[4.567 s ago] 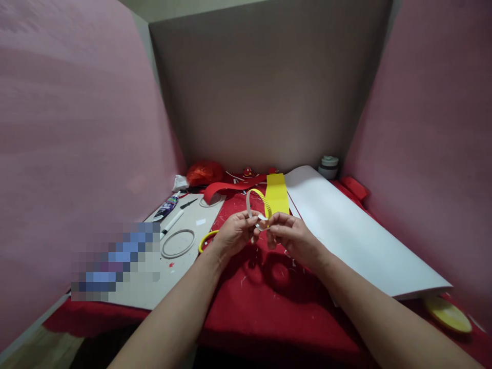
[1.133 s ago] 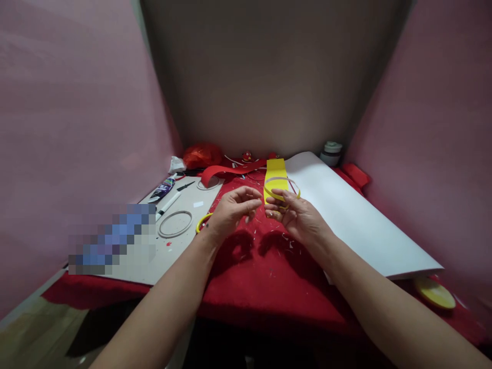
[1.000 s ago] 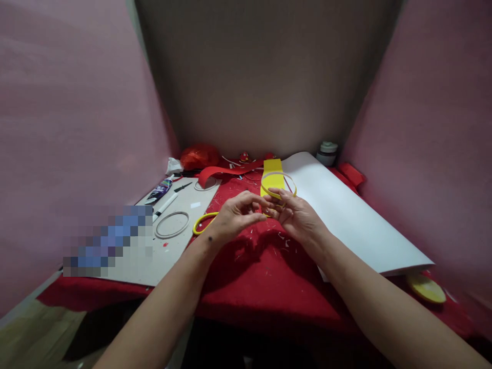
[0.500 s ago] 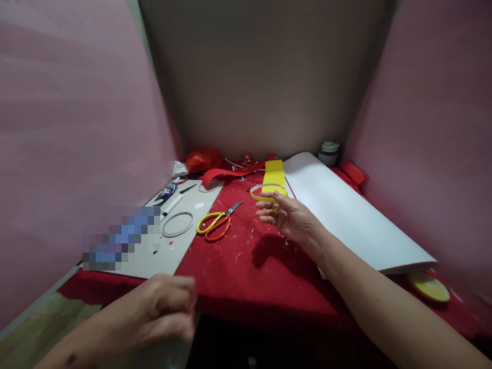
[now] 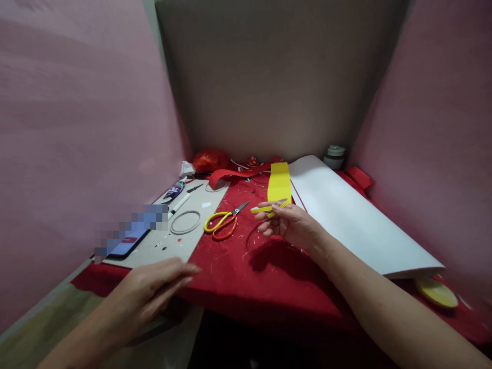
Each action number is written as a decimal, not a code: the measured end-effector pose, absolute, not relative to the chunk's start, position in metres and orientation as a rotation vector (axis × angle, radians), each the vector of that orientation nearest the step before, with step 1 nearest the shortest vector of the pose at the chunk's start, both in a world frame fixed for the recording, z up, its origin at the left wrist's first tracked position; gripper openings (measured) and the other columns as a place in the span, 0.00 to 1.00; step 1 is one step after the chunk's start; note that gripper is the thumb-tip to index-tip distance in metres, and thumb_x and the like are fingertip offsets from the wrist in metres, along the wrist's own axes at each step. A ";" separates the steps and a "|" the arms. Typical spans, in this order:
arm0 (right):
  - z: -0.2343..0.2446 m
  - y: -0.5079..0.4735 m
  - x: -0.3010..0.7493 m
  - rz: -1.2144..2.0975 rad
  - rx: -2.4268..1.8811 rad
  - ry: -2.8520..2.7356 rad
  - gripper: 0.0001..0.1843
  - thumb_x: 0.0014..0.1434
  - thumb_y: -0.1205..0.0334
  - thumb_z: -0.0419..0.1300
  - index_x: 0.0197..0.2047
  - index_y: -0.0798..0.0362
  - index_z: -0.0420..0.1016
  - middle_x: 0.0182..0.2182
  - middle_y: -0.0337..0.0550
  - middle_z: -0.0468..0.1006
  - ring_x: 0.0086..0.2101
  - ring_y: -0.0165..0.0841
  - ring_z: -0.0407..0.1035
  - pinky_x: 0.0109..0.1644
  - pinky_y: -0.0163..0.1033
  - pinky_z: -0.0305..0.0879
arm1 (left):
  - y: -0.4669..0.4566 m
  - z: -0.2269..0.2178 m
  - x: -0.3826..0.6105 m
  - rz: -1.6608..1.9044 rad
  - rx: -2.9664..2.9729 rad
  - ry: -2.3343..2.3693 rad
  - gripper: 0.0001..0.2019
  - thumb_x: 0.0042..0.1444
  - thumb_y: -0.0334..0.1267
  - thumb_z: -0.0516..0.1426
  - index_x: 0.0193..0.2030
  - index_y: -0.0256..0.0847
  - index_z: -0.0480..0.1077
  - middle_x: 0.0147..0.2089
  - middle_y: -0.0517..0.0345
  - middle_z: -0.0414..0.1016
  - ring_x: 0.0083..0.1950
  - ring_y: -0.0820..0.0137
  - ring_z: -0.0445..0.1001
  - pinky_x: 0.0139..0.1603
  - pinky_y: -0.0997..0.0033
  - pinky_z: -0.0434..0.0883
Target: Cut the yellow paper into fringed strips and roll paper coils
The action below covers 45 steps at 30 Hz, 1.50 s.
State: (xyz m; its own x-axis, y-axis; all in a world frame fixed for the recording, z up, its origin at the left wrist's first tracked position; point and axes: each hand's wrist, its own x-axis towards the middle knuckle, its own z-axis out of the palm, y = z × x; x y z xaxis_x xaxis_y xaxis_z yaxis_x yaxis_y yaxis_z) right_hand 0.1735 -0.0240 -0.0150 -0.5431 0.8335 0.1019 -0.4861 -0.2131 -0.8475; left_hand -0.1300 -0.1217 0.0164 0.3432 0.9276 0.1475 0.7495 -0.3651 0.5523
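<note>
Red cloth (image 5: 230,261) extended between the scissors (image 5: 224,223) and the near edge of the counter (image 5: 246,301). The right hand (image 5: 289,223) had its fingers clamped on a ribbed yellow strip (image 5: 262,209), which projected left beyond their grip, its long axis roughly left-right. The blurred left hand's (image 5: 159,283) finger closure could not be determined.

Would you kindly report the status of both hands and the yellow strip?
Right hand holding ribbed yellow strip. Left hand apart, grip unclear. Scissors on red cloth, clear of both hands.
</note>
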 end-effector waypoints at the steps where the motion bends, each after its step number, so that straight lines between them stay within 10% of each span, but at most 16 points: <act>1: -0.014 -0.025 0.173 1.878 -0.475 -1.143 0.14 0.56 0.61 0.61 0.45 0.58 0.74 0.37 0.50 0.80 0.30 0.32 0.75 0.35 0.37 0.71 | -0.113 0.022 -0.116 0.631 2.240 1.439 0.09 0.54 0.42 0.56 0.39 0.53 0.76 0.38 0.60 0.77 0.38 0.67 0.74 0.38 0.76 0.70; 4: -0.014 -0.028 0.171 1.883 -0.459 -1.212 0.15 0.55 0.62 0.62 0.46 0.59 0.74 0.36 0.50 0.80 0.30 0.32 0.75 0.35 0.37 0.71 | -0.081 0.030 -0.076 0.820 2.181 1.367 0.14 0.54 0.42 0.56 0.47 0.46 0.72 0.48 0.53 0.74 0.45 0.65 0.72 0.45 0.71 0.69; 8: -0.017 -0.028 0.169 1.895 -0.436 -1.237 0.16 0.53 0.62 0.63 0.45 0.57 0.75 0.34 0.48 0.80 0.30 0.32 0.75 0.36 0.38 0.70 | -0.043 0.027 -0.031 0.837 1.843 1.093 0.23 0.52 0.42 0.58 0.55 0.40 0.65 0.42 0.51 0.74 0.31 0.72 0.72 0.28 0.75 0.69; 13: -0.020 -0.021 0.171 1.855 -0.483 -1.197 0.10 0.51 0.65 0.64 0.37 0.59 0.75 0.29 0.45 0.79 0.26 0.29 0.73 0.33 0.35 0.69 | -0.024 0.017 -0.012 0.811 1.820 1.030 0.09 0.55 0.41 0.56 0.32 0.37 0.72 0.25 0.59 0.73 0.23 0.76 0.68 0.24 0.78 0.65; 20: -0.017 -0.015 0.176 1.733 -0.565 -0.913 0.11 0.49 0.64 0.65 0.37 0.55 0.72 0.25 0.42 0.78 0.24 0.31 0.72 0.29 0.35 0.67 | -0.020 0.018 -0.016 0.936 1.718 1.092 0.08 0.52 0.40 0.58 0.31 0.36 0.71 0.22 0.59 0.72 0.20 0.76 0.67 0.21 0.78 0.64; 26: -0.010 -0.020 0.174 1.640 -0.396 -0.872 0.22 0.45 0.67 0.67 0.45 0.52 0.72 0.41 0.45 0.76 0.35 0.32 0.73 0.37 0.36 0.69 | -0.027 0.022 -0.006 1.047 1.546 1.117 0.08 0.51 0.39 0.59 0.32 0.34 0.70 0.20 0.58 0.73 0.16 0.77 0.66 0.15 0.80 0.61; 38: -0.014 -0.025 0.163 1.414 -0.679 -0.997 0.09 0.48 0.60 0.66 0.27 0.55 0.72 0.21 0.38 0.73 0.20 0.26 0.66 0.23 0.32 0.61 | -0.034 0.008 -0.008 1.100 1.648 1.131 0.12 0.52 0.44 0.59 0.40 0.39 0.70 0.24 0.60 0.73 0.20 0.74 0.68 0.20 0.77 0.65; 42: -0.011 -0.025 0.163 1.439 -0.721 -0.954 0.09 0.47 0.61 0.67 0.27 0.56 0.72 0.21 0.38 0.72 0.21 0.28 0.68 0.22 0.33 0.63 | -0.061 0.027 -0.034 1.008 2.026 1.272 0.18 0.58 0.43 0.51 0.20 0.39 0.68 0.27 0.56 0.73 0.24 0.75 0.67 0.28 0.76 0.65; 45: -0.012 -0.025 0.163 1.457 -0.705 -0.966 0.09 0.47 0.61 0.66 0.27 0.56 0.71 0.21 0.39 0.72 0.20 0.28 0.68 0.21 0.32 0.62 | -0.081 0.038 -0.052 0.436 2.263 1.065 0.07 0.53 0.39 0.56 0.37 0.45 0.74 0.39 0.58 0.75 0.34 0.71 0.71 0.35 0.75 0.67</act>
